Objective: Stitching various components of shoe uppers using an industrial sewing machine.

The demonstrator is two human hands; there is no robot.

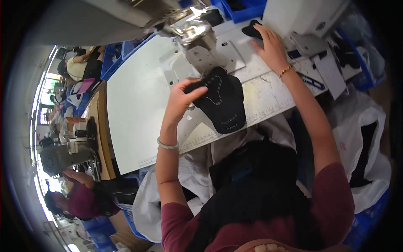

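large black fabric-like piece (pixel 228 107) | broad, rounded lower end | pale broken lines across its face | slanted over white counter (pixel 134 105), rounded end at near edge | small black piece (pixel 249 30) | partly hidden, counter's far side, well apart from large one

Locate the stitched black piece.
In the head view, just right of centre, the black piece is in the left grip, below the machine head, at the table edge.

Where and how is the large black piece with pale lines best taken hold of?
Probably at its rounded lower end, pinched from the wearer's side. That end of the large black piece reaches about the front edge of the white table, away from the machine head; the left hand covers its upper left edge.
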